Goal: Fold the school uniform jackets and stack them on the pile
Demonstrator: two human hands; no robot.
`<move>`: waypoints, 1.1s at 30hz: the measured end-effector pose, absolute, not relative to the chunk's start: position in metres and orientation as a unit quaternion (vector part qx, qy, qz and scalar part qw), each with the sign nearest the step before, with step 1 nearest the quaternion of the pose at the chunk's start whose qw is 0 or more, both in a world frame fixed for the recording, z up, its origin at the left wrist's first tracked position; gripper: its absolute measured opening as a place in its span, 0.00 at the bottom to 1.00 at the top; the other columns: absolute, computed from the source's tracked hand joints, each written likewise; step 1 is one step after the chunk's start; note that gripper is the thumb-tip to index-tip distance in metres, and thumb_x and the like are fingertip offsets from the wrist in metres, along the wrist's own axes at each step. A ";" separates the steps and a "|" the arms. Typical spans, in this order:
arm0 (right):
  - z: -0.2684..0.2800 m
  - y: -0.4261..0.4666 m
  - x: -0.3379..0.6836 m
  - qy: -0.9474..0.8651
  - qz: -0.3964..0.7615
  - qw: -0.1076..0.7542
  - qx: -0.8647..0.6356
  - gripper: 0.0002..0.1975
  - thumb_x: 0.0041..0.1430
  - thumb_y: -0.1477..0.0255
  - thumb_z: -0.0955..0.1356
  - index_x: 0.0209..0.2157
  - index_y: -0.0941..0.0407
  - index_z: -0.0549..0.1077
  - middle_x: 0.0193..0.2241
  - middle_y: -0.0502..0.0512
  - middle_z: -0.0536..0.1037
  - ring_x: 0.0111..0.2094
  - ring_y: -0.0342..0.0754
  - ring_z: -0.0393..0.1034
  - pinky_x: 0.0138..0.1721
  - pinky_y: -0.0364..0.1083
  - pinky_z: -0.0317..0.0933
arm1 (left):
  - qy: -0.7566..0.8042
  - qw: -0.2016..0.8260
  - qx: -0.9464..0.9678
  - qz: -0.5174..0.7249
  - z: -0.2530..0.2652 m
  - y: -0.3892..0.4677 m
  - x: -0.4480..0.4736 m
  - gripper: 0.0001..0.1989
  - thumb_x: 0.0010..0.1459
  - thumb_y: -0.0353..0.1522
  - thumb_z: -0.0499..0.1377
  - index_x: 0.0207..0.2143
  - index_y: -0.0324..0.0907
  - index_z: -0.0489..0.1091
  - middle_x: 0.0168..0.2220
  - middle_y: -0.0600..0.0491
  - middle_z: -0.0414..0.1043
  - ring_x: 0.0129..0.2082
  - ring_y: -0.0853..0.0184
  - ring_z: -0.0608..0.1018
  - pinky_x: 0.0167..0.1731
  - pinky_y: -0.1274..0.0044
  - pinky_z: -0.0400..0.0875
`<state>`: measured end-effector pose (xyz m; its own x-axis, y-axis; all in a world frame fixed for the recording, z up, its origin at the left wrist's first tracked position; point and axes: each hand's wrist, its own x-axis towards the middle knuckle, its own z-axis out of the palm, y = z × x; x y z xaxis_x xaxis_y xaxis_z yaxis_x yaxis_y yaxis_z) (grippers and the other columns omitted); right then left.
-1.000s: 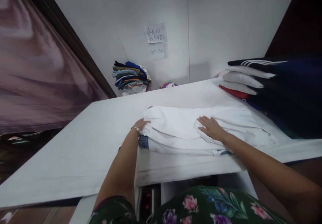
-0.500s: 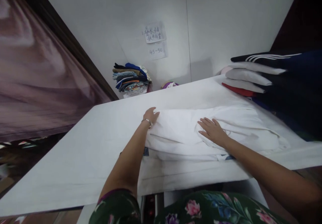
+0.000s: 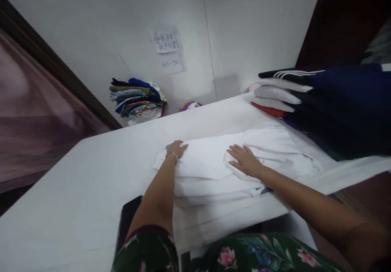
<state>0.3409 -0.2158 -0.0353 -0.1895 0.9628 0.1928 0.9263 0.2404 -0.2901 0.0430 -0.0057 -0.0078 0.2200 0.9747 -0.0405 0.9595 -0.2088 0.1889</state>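
A white garment (image 3: 207,158) lies partly folded and wrinkled along the front of the white-covered table. My left hand (image 3: 177,149), with a bracelet at the wrist, rests on its left end with fingers spread. A small piece of the white cloth sticks out to the left of that hand. My right hand (image 3: 246,162) lies flat with fingers apart on the middle of the garment, over a rounded fold that looks like a collar. A dark blue patch (image 3: 265,190) shows at the garment's near edge below my right forearm.
Folded dark and grey clothes (image 3: 336,105) are stacked at the right. Behind the table's far edge stands a pile of coloured clothes (image 3: 139,98). Handwritten paper notes (image 3: 168,45) hang on the wall. A pink curtain (image 3: 45,129) hangs at the left.
My left hand has moved slightly inward over the garment's left end, where white cloth now sticks out leftward. My right hand stays on the garment. The view has shifted to the right.
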 end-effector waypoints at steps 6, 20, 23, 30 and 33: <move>0.004 -0.194 0.399 -0.724 0.087 0.297 -0.616 0.26 0.63 0.56 0.58 0.58 0.52 0.65 0.61 0.55 0.61 0.63 0.52 0.53 0.61 0.53 0.50 | 0.609 0.127 0.775 0.111 -0.010 -0.004 0.040 0.19 0.59 0.43 0.52 0.48 0.45 0.72 0.53 0.50 0.70 0.54 0.59 0.71 0.57 0.70 0.58; -0.016 -0.167 0.502 -0.607 0.011 0.060 -0.792 0.19 0.60 0.60 0.61 0.44 0.55 0.76 0.43 0.57 0.79 0.46 0.53 0.71 0.47 0.48 0.60 | 0.644 0.174 0.722 0.184 -0.020 0.005 0.034 0.13 0.56 0.39 0.55 0.39 0.45 0.74 0.46 0.54 0.76 0.46 0.63 0.75 0.48 0.75 0.66; -0.021 -0.166 0.501 -0.597 0.008 0.050 -0.801 0.18 0.59 0.61 0.61 0.42 0.55 0.77 0.41 0.57 0.80 0.44 0.54 0.72 0.46 0.49 0.60 | 0.649 0.165 0.722 0.173 -0.017 0.003 0.036 0.12 0.54 0.39 0.56 0.38 0.45 0.75 0.46 0.53 0.76 0.47 0.60 0.75 0.49 0.73 0.65; -0.003 -0.169 0.490 -0.603 -0.025 0.076 -0.794 0.24 0.57 0.64 0.63 0.55 0.55 0.69 0.54 0.60 0.71 0.55 0.57 0.63 0.55 0.56 0.53 | 0.648 0.150 0.727 0.168 -0.016 0.003 0.037 0.12 0.55 0.39 0.56 0.37 0.45 0.75 0.45 0.52 0.77 0.47 0.59 0.75 0.51 0.71 0.64; -0.002 -0.184 0.464 -0.646 -0.054 0.128 -0.750 0.26 0.61 0.61 0.60 0.59 0.54 0.64 0.61 0.60 0.62 0.62 0.57 0.53 0.59 0.60 0.46 | 0.647 0.148 0.729 0.167 -0.015 0.002 0.038 0.13 0.55 0.39 0.55 0.39 0.46 0.75 0.45 0.53 0.77 0.47 0.59 0.75 0.50 0.71 0.65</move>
<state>0.4641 -0.1838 -0.0023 0.1591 0.9561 0.2460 0.9837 -0.1323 -0.1220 0.0376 0.0022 -0.0155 0.1064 0.9930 0.0519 0.8938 -0.1184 0.4325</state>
